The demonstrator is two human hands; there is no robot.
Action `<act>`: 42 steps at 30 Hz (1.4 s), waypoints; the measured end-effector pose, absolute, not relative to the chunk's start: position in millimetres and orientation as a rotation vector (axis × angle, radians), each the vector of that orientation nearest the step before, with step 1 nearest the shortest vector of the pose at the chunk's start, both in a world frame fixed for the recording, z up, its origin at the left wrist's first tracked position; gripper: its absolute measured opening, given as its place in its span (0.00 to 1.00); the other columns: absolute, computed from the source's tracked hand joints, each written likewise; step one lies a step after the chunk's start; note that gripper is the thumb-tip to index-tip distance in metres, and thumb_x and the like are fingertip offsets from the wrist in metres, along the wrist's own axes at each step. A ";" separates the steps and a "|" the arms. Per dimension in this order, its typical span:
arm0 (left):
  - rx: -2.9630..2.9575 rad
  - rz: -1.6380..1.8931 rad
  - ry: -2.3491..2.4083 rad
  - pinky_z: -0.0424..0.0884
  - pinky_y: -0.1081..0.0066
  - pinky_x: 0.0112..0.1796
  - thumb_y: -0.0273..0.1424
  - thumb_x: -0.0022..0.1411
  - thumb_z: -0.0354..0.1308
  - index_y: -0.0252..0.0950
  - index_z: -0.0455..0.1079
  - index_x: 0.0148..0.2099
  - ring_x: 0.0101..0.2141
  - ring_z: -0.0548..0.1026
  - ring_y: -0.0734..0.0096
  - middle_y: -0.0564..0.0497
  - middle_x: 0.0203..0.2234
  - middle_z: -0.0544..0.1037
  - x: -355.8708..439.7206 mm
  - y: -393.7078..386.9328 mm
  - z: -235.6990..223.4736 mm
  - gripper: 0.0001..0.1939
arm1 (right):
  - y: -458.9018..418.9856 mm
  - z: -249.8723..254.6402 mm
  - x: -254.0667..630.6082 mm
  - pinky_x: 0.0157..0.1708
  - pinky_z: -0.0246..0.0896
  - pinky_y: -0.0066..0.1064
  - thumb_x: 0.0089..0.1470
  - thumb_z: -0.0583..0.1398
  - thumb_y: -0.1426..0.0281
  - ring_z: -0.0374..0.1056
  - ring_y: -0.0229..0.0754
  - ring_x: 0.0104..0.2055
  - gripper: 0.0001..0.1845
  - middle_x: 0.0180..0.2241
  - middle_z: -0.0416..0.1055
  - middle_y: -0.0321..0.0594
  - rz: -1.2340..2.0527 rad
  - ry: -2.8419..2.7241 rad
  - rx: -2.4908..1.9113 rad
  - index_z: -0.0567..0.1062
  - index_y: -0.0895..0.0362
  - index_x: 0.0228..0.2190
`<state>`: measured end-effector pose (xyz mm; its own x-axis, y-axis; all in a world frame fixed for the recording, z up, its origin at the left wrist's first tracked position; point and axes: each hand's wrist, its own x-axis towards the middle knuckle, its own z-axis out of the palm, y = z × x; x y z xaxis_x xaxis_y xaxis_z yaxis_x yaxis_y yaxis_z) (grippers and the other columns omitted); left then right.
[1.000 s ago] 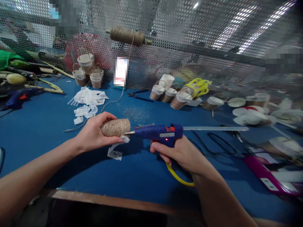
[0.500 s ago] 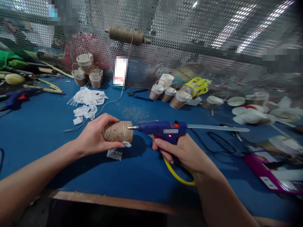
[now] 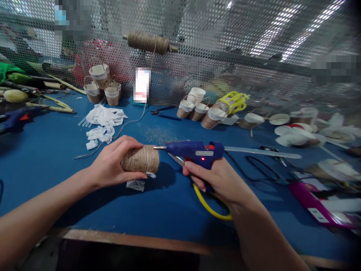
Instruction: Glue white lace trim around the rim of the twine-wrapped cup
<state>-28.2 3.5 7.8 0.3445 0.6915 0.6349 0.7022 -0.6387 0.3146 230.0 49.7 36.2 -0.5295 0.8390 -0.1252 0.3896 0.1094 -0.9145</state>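
Observation:
My left hand [image 3: 114, 163] is closed around a twine-wrapped cup [image 3: 142, 159] lying on its side, with a bit of white lace showing at its lower edge. In my right hand [image 3: 213, 177] is a blue glue gun [image 3: 193, 149], its red light lit and a long clear glue stick [image 3: 265, 152] out of its back. The metal nozzle is at the upper right end of the cup; whether it touches cannot be made out. Scissors with a yellow handle [image 3: 210, 209] are under my right hand, their blade partly hidden. A lace scrap [image 3: 135, 185] lies below the cup.
White lace pieces [image 3: 104, 114] and a loose twine end lie behind my left hand. Several twine cups [image 3: 213, 117], pliers [image 3: 166, 113] and a phone [image 3: 141, 84] stand or lie at the back. A purple power strip [image 3: 310, 205] and cables are at right; another glue gun [image 3: 19, 118] at left.
The cup has turned a little in my left hand, and the nozzle has gone slightly up toward the cup's upper edge. More of the scissors' blade shows.

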 end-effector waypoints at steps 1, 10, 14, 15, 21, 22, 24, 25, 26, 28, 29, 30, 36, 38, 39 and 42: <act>-2.558 -1.194 -1.319 0.70 0.63 0.36 0.38 0.48 0.64 0.36 0.61 0.46 0.38 0.72 0.62 0.44 0.37 0.72 -28.8 3.9 7.7 0.25 | 48.8 37.6 230.3 0.15 0.51 0.24 0.51 0.58 0.59 0.54 0.30 0.13 0.16 0.10 0.59 0.29 1.393 -1.982 -1.197 0.71 0.59 0.22; -2.538 -1.196 -1.330 0.70 0.60 0.37 0.38 0.48 0.63 0.37 0.60 0.47 0.39 0.72 0.61 0.44 0.38 0.71 -31.0 6.8 4.7 0.26 | 42.2 47.5 230.7 0.16 0.52 0.27 0.48 0.59 0.58 0.54 0.32 0.13 0.16 0.10 0.58 0.29 1.295 -2.041 -1.271 0.66 0.55 0.18; -2.532 -1.211 -1.338 0.70 0.60 0.38 0.39 0.48 0.64 0.36 0.60 0.47 0.39 0.72 0.61 0.45 0.38 0.71 -30.8 7.3 4.3 0.26 | 42.6 46.6 231.6 0.17 0.53 0.27 0.48 0.59 0.58 0.54 0.32 0.14 0.16 0.11 0.59 0.29 1.297 -2.033 -1.282 0.66 0.55 0.19; -2.530 -1.213 -1.338 0.70 0.60 0.38 0.39 0.48 0.64 0.36 0.60 0.47 0.39 0.72 0.61 0.45 0.38 0.71 -30.7 7.2 4.7 0.26 | 42.8 46.2 231.8 0.16 0.53 0.27 0.48 0.59 0.58 0.54 0.32 0.14 0.16 0.11 0.59 0.29 1.297 -2.033 -1.280 0.66 0.55 0.19; -2.554 -1.189 -1.365 0.70 0.60 0.37 0.38 0.48 0.64 0.37 0.60 0.46 0.39 0.71 0.61 0.45 0.38 0.71 -29.4 5.1 7.4 0.25 | 45.7 41.9 232.4 0.15 0.53 0.26 0.49 0.59 0.58 0.54 0.31 0.13 0.17 0.10 0.58 0.29 1.307 -2.024 -1.234 0.68 0.56 0.19; -2.568 -1.180 -1.376 0.70 0.60 0.37 0.38 0.48 0.64 0.38 0.60 0.46 0.39 0.71 0.61 0.45 0.38 0.71 -29.1 4.8 7.5 0.25 | 46.4 40.8 232.2 0.15 0.53 0.25 0.50 0.59 0.58 0.54 0.31 0.13 0.16 0.10 0.58 0.29 1.324 -2.023 -1.221 0.69 0.57 0.20; -2.600 -1.170 -1.398 0.70 0.60 0.38 0.38 0.47 0.64 0.39 0.60 0.46 0.40 0.71 0.61 0.45 0.38 0.71 -28.3 4.1 7.6 0.26 | 47.5 38.8 231.5 0.15 0.53 0.25 0.51 0.58 0.58 0.54 0.30 0.13 0.16 0.11 0.58 0.29 1.357 -2.020 -1.199 0.71 0.58 0.23; -2.615 -1.173 -1.412 0.70 0.60 0.38 0.38 0.47 0.64 0.39 0.60 0.46 0.39 0.71 0.61 0.46 0.38 0.71 -27.9 3.9 7.7 0.25 | 47.6 38.2 231.1 0.15 0.53 0.25 0.51 0.58 0.58 0.54 0.30 0.13 0.16 0.11 0.59 0.29 1.372 -2.016 -1.189 0.72 0.58 0.24; -2.624 -1.190 -1.426 0.70 0.61 0.37 0.38 0.47 0.64 0.39 0.60 0.46 0.38 0.71 0.61 0.46 0.37 0.71 -27.5 3.9 7.8 0.25 | 47.5 38.0 230.7 0.14 0.53 0.25 0.50 0.59 0.59 0.55 0.30 0.13 0.15 0.12 0.59 0.30 1.388 -2.013 -1.179 0.72 0.59 0.25; -2.617 -1.256 -1.458 0.70 0.62 0.35 0.38 0.47 0.65 0.39 0.61 0.45 0.36 0.72 0.63 0.47 0.36 0.72 -26.9 4.2 8.1 0.24 | 46.5 39.0 230.0 0.14 0.54 0.24 0.50 0.59 0.59 0.55 0.30 0.14 0.15 0.12 0.59 0.30 1.396 -2.019 -1.159 0.71 0.59 0.24; -2.606 -1.295 -1.474 0.70 0.63 0.34 0.38 0.46 0.65 0.38 0.61 0.44 0.35 0.72 0.63 0.47 0.35 0.72 -26.8 4.4 8.2 0.24 | 45.8 40.2 229.7 0.14 0.53 0.24 0.49 0.59 0.60 0.55 0.30 0.14 0.14 0.12 0.59 0.30 1.391 -2.031 -1.159 0.71 0.59 0.24; -2.595 -1.327 -1.486 0.70 0.64 0.33 0.38 0.46 0.65 0.38 0.62 0.43 0.34 0.72 0.64 0.48 0.34 0.72 -26.7 4.7 8.3 0.24 | 45.1 41.5 229.4 0.14 0.53 0.24 0.49 0.60 0.60 0.55 0.30 0.13 0.14 0.12 0.59 0.30 1.381 -2.046 -1.163 0.71 0.59 0.23; -2.590 -1.356 -1.492 0.70 0.67 0.33 0.39 0.46 0.65 0.36 0.62 0.43 0.34 0.72 0.66 0.48 0.34 0.72 -26.9 3.8 7.4 0.24 | 45.1 43.3 227.8 0.13 0.51 0.23 0.50 0.59 0.59 0.54 0.30 0.12 0.16 0.10 0.58 0.29 1.359 -2.038 -1.188 0.71 0.59 0.21; -2.618 -1.337 -1.452 0.70 0.66 0.34 0.40 0.46 0.65 0.36 0.61 0.44 0.35 0.72 0.65 0.47 0.35 0.72 -26.3 3.0 7.4 0.25 | 46.3 41.2 227.9 0.14 0.52 0.24 0.51 0.58 0.59 0.54 0.30 0.13 0.17 0.10 0.58 0.30 1.369 -2.001 -1.213 0.71 0.59 0.21; -2.628 -1.329 -1.440 0.69 0.66 0.35 0.40 0.46 0.65 0.36 0.61 0.44 0.36 0.72 0.65 0.47 0.35 0.72 -26.0 2.8 7.4 0.26 | 46.8 40.4 228.2 0.14 0.52 0.24 0.51 0.58 0.59 0.54 0.30 0.13 0.17 0.10 0.58 0.30 1.376 -1.988 -1.215 0.71 0.59 0.22; -2.600 -1.342 -1.458 0.69 0.66 0.34 0.39 0.46 0.65 0.36 0.61 0.44 0.35 0.72 0.65 0.47 0.35 0.72 -25.3 3.5 7.2 0.25 | 46.9 40.2 229.4 0.14 0.52 0.23 0.51 0.58 0.59 0.55 0.30 0.13 0.16 0.11 0.59 0.30 1.387 -2.016 -1.178 0.71 0.59 0.22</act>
<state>-25.3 3.5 7.2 0.2682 0.7586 0.5938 0.6546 -0.5957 0.4654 229.4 46.9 40.2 -0.5511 0.8263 -0.1163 0.4041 0.1423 -0.9036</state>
